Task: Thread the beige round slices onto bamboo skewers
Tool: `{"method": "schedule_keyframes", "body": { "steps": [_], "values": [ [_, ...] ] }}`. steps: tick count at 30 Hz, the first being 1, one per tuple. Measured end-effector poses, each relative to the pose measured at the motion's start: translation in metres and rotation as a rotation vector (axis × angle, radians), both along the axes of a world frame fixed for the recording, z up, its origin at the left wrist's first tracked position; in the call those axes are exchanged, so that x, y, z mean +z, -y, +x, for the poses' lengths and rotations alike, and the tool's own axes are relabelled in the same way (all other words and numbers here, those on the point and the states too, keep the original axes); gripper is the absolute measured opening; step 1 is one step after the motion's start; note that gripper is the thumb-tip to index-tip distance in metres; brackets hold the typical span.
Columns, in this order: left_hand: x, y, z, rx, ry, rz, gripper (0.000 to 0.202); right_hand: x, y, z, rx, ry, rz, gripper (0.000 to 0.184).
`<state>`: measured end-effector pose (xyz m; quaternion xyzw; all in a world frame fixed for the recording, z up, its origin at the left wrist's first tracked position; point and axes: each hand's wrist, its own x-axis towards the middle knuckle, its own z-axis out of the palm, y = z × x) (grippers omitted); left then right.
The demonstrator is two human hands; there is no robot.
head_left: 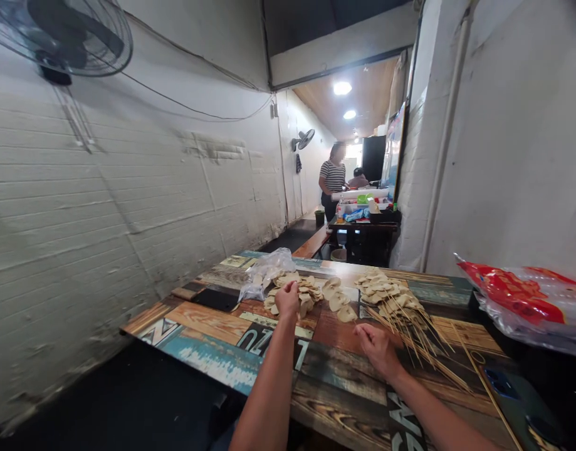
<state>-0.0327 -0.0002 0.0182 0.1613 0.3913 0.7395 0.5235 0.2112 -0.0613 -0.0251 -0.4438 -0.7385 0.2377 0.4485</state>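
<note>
My left hand (288, 299) reaches forward onto a heap of pale flat food slices (303, 289), its fingers bent down and pinched on a slice. My right hand (379, 347) rests on the patchwork wooden table (212, 351) with its fingers curled; what they hold is hidden. Just to its right lies a fan of thin bamboo skewers (412, 335), several of them threaded with the same pale slices (384, 289). A few loose slices (340, 304) lie between the two heaps.
A crumpled clear plastic bag (265, 270) lies behind the left heap. A red-and-clear packet (523, 297) and a dark phone (508, 388) are at the right. A white brick wall runs along the left with a fan (64, 37) overhead. Two people stand at a far table (363, 225).
</note>
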Motion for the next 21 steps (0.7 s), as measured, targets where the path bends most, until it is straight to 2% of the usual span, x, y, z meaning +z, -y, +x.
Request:
{"method": "schedule_keyframes", "body": {
  "steps": [2, 5, 7, 9, 12, 15, 18, 21],
  "values": [
    [0.003, 0.008, 0.008, -0.025, -0.093, -0.087, 0.008, 0.001, 0.001, -0.001, -0.008, -0.021, 0.023, 0.044],
    [0.000, 0.020, 0.040, -0.270, -0.080, -0.160, 0.017, 0.000, 0.001, -0.003, -0.024, -0.027, 0.058, 0.043],
    [-0.006, 0.026, 0.065, -0.448, -0.007, -0.150, 0.022, -0.003, 0.000, -0.004, -0.039, -0.002, 0.067, 0.042],
    [-0.011, 0.030, 0.084, -0.519, 0.045, -0.087, 0.018, -0.006, -0.001, -0.005, -0.064, 0.032, 0.068, 0.042],
    [-0.013, 0.033, 0.097, -0.524, 0.056, -0.024, 0.009, -0.007, 0.001, -0.005, -0.109, 0.114, 0.066, 0.041],
    [-0.011, 0.032, 0.094, -0.504, 0.065, -0.067, 0.013, 0.002, 0.005, -0.004, -0.246, 0.227, 0.043, 0.039],
    [-0.013, 0.028, 0.088, -0.380, 0.027, -0.100, 0.016, 0.024, 0.007, 0.002, -0.418, 0.342, -0.020, 0.038],
    [-0.022, 0.025, 0.086, -0.288, -0.081, -0.104, 0.016, 0.052, 0.006, 0.013, -0.514, 0.468, -0.071, 0.038]
  ]
}}
